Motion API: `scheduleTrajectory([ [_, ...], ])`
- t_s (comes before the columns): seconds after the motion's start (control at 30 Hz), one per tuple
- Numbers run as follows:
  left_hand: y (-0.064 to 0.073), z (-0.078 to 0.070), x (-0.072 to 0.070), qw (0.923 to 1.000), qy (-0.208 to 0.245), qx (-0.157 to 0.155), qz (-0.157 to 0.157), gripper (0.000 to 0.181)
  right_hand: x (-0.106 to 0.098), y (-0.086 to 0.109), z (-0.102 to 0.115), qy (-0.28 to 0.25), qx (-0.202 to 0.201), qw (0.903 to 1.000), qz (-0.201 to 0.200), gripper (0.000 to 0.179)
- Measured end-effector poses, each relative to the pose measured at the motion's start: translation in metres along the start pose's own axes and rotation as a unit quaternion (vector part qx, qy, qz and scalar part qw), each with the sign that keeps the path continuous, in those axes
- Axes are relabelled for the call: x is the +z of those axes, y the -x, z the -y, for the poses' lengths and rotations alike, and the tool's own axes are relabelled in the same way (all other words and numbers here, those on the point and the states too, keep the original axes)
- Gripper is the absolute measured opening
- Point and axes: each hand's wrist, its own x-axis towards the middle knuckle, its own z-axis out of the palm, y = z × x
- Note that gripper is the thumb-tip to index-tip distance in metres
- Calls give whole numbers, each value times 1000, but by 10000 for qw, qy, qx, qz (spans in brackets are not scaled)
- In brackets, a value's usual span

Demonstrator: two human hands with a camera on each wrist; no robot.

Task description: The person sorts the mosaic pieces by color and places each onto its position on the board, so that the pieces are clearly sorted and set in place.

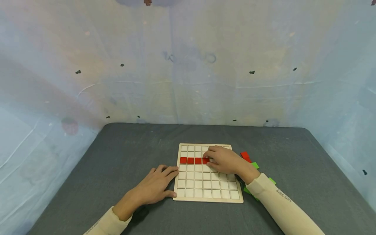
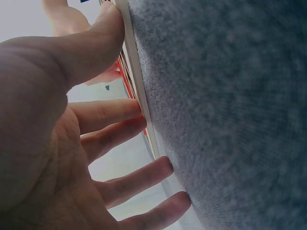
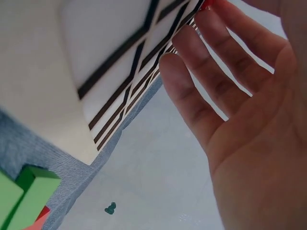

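Observation:
A pale wooden grid board (image 1: 207,199) lies on the dark table. Three red square tiles (image 1: 190,160) sit in a row from its left side, and a fourth red tile (image 1: 206,161) is at their right end. My right hand (image 1: 227,160) reaches over the board and pinches that fourth tile between thumb and fingertips; in the right wrist view only a bit of red (image 3: 206,4) shows at the fingers. My left hand (image 1: 155,184) rests with spread fingers against the board's left edge. In the left wrist view the thumb and fingertips touch that edge (image 2: 138,79).
Loose red tiles (image 1: 245,156) and green tiles (image 1: 255,165) lie right of the board, partly under my right forearm. More green tiles (image 3: 41,189) show in the right wrist view. A pale sheet (image 1: 188,81) hangs behind the grey-covered table (image 1: 132,147).

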Motion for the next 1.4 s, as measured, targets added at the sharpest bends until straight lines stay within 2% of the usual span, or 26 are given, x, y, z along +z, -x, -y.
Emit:
scheduleTrajectory([
  [0.17,0,0,0,10000,-3,8,-11,77,1,0,0,54,-26,10000,15,25],
  [0.3,0,1,1,10000,-37,23,-30,77,-1,1,-2,-103,90,9999,88,28],
  [0.53,3,1,0,10000,65,34,-10,76,-19,13,-15,-397,369,9984,173,32],
  [0.73,0,0,1,9999,-8,42,-98,76,-34,40,-39,-267,738,9969,72,28],
  [0.97,-3,-1,2,9999,-26,73,-81,76,-32,84,-63,-11,1042,9945,-135,26],
  [1.23,-4,-1,1,9999,-95,59,-94,76,-27,114,-64,410,1264,9910,-145,32],
  [1.4,-4,-1,2,9999,-104,48,-72,76,-25,127,-62,415,1409,9891,-115,32],
])
